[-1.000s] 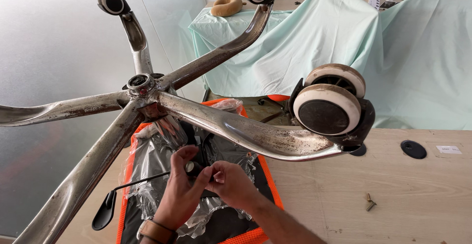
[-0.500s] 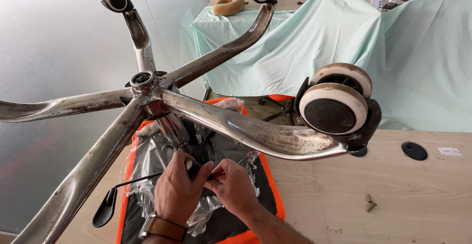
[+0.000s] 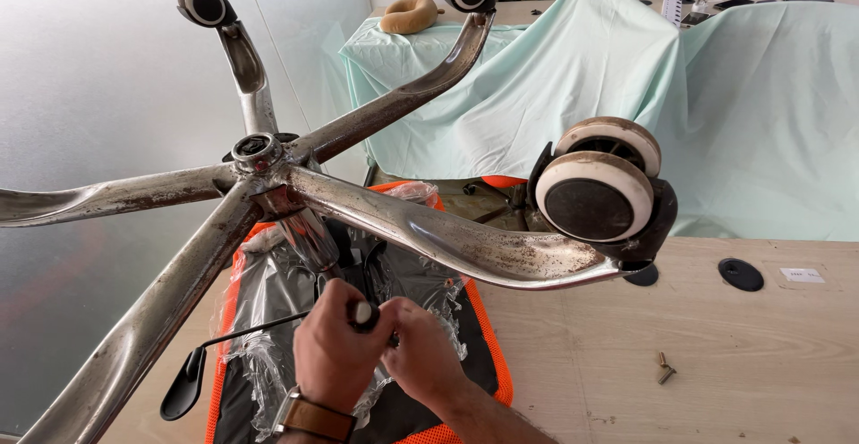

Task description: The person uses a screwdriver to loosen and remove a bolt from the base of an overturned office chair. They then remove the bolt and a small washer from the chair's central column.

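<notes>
**A:** Where are the hands, and what are they doing?

**B:** Both sit low in the middle of the view, side by side and touching. The left hand (image 3: 333, 344), with a brown leather watch strap at the wrist, is curled shut around a small tool with a pale rounded end (image 3: 362, 315) that pokes up between thumb and fingers. The right hand (image 3: 419, 354) is closed too, pressed against the left; whether it also grips the tool I cannot tell. Both forearms enter from the bottom edge.

**B:** Just beneath them is the underside of an upturned office chair: a black seat wrapped in crinkled clear plastic with an orange mesh edge (image 3: 483, 337). A thin black lever with a paddle tip (image 3: 186, 385) sticks out to the left.

**A:** And above the hands?

**B:** A worn, rust-speckled chrome five-arm chair base (image 3: 429, 229) spreads over them from a central hub (image 3: 255, 150). The nearest arm ends in a black and cream twin-wheel caster (image 3: 598, 195); two farther arms carry casters as well.

**A:** What surface, what room?

**B:** The chair rests on a light wooden table (image 3: 716, 354), where a small brass-coloured screw (image 3: 664, 371) lies well to the right of the hands. Behind are pale mint-green cloth covers (image 3: 608, 77) and, to the left, a frosted glass wall (image 3: 89, 77).
</notes>
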